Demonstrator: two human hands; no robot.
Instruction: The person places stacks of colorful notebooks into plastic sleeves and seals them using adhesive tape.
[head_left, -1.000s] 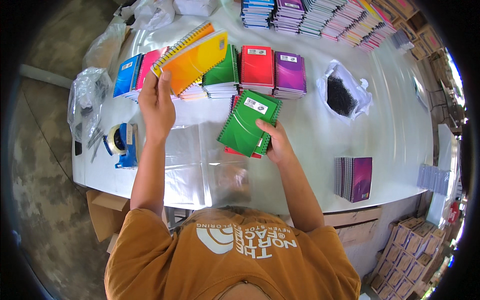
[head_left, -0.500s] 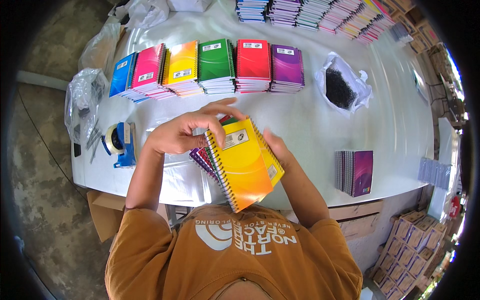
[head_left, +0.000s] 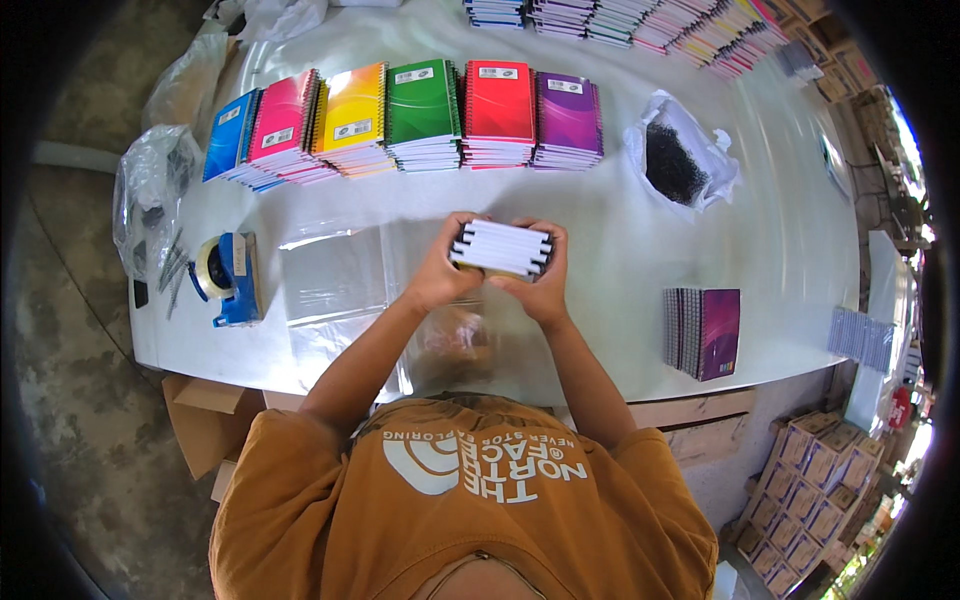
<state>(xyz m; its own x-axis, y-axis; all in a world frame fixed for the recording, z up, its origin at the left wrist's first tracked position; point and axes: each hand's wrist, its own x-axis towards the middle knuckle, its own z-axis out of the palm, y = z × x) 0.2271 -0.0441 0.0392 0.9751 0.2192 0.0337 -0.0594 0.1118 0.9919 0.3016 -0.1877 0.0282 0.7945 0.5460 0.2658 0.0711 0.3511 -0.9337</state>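
Observation:
A small stack of spiral notebooks (head_left: pixel 502 248) stands on end between my hands over the middle of the table, its white page edges facing up and dark coils at both sides. My left hand (head_left: pixel 450 268) grips the left side and my right hand (head_left: pixel 544 282) the right, thumbs on the near face. Their covers are mostly hidden. Clear plastic bags (head_left: pixel 335 275) lie flat on the table just left of my left hand. Beyond my hands runs a row of notebook piles: blue (head_left: pixel 230 132), pink (head_left: pixel 284 118), yellow (head_left: pixel 350 108), green (head_left: pixel 424 102), red (head_left: pixel 499 100) and purple (head_left: pixel 568 112).
A blue tape dispenser (head_left: pixel 238 285) sits at the left. On the right are a white bag of black pieces (head_left: pixel 675 165) and a purple notebook stack (head_left: pixel 718 333). More notebook piles (head_left: pixel 640 22) line the far edge. Cardboard boxes (head_left: pixel 800 490) stand beyond the right edge.
The fanned notebooks, yellow cover up, have been gathered into an even stack and turned on end. Both hands have moved to its two sides. The plastic bags are now more exposed.

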